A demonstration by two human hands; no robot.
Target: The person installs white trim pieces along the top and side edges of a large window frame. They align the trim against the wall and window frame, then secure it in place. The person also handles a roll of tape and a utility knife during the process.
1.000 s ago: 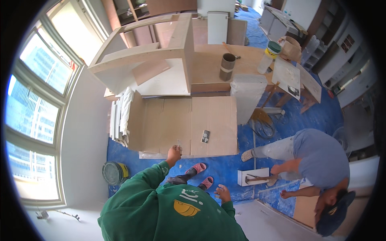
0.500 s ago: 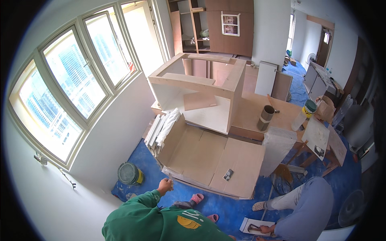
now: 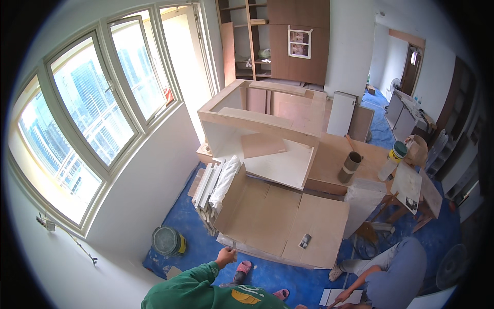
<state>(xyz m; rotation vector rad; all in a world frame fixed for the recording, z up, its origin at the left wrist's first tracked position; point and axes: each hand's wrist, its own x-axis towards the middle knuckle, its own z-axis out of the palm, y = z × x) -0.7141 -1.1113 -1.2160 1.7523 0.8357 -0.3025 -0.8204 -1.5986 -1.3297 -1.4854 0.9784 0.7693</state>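
My left hand (image 3: 225, 256), in a green sleeve, is closed around a small thin grey item (image 3: 234, 246) whose kind I cannot make out. It hovers just off the near left edge of a low platform covered with cardboard (image 3: 267, 216). A small dark-and-light object (image 3: 305, 241) lies on the cardboard's right part. Only a sliver of my right hand (image 3: 301, 307) shows at the lower edge, its fingers hidden. At the lower right, a crouching person in grey-blue (image 3: 396, 273) has their hands at a white board (image 3: 329, 295) on the floor.
A lidded bucket (image 3: 169, 241) stands on blue floor sheeting (image 3: 200, 247) by the window wall. White strips (image 3: 212, 183) are stacked beside the cardboard. Behind rises an open-framed cabinet box (image 3: 262, 121). A dark tube (image 3: 351, 166) and a green-lidded container (image 3: 393, 157) stand to the right.
The view has shifted, so the room sits lower and slightly right in the picture. My left hand has moved slightly right along the platform edge. The other person's forearm now shows, reaching to the board.
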